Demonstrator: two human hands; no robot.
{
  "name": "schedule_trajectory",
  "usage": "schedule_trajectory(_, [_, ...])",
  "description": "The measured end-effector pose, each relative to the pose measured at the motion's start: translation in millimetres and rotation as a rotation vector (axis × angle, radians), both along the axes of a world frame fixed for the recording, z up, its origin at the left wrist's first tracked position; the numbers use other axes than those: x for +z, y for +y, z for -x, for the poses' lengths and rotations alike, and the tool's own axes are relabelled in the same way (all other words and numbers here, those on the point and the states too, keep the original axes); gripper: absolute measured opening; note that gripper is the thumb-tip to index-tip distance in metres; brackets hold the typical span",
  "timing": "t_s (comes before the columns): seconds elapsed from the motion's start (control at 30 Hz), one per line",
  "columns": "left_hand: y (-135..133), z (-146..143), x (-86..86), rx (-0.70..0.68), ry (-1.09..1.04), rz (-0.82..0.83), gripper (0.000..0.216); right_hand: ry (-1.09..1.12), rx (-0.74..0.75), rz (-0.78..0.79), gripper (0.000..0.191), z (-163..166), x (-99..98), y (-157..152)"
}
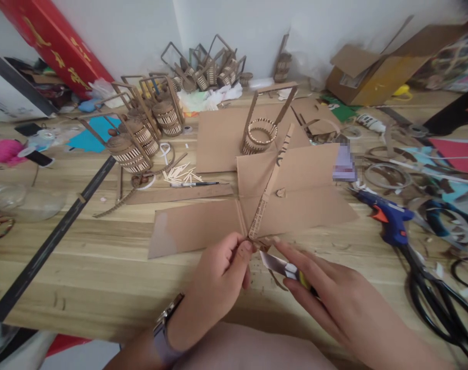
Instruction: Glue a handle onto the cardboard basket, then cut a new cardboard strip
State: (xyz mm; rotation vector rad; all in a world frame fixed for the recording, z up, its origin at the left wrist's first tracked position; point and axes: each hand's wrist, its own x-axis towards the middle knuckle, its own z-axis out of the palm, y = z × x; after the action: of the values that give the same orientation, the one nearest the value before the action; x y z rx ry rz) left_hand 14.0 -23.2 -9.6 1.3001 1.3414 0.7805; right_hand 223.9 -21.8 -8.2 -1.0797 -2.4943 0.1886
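My left hand (222, 272), with a watch on its wrist, is closed in a pinch on the near end of a narrow cardboard strip (270, 185) with printed marks. The strip stretches away over a folded cardboard sheet (315, 174). In my right hand (330, 288) is a utility knife (284, 265), its blade bare and close to the left fingertips. The right forefinger reaches toward the strip's pinched end, where a thin brown peeled piece shows; whether the blade touches it I cannot tell. Beyond the strip stands a small handled basket (260, 137).
Several similar baskets (131, 151) stand at left. Matchstick-like pieces (182, 174) lie beside a thin pen-like tool (199, 184). On the right are a blue glue gun (394, 216), black scissors (434, 298) and tape rolls (388, 176). A cardboard box (396, 64) stands behind.
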Motion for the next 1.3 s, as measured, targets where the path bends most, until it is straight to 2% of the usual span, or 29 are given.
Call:
schedule_trajectory(0.33, [-3,-2,4.5,-0.022,0.067,-0.034,0.037,0.083,0.034,0.280,0.051,4,1.0,10])
schedule_trajectory(0.6, [-6,-2,2.0,-0.043,0.082,-0.084,0.038,0.148,0.041,0.662,0.054,0,10.9,14])
schedule_trajectory(0.73, [-7,-2,1.3,-0.045,0.110,-0.110,0.037,0.148,0.032,0.762,0.055,0,15.4,17])
schedule_trajectory(1.03, [-6,-6,4.7,-0.050,0.092,-0.103,0.037,0.181,0.027,0.782,0.053,4,12.7,16])
schedule_trajectory(1.3, [-7,-10,4.9,-0.066,0.047,-0.092,0.038,0.271,0.026,0.577,0.047,7,0.8,12])
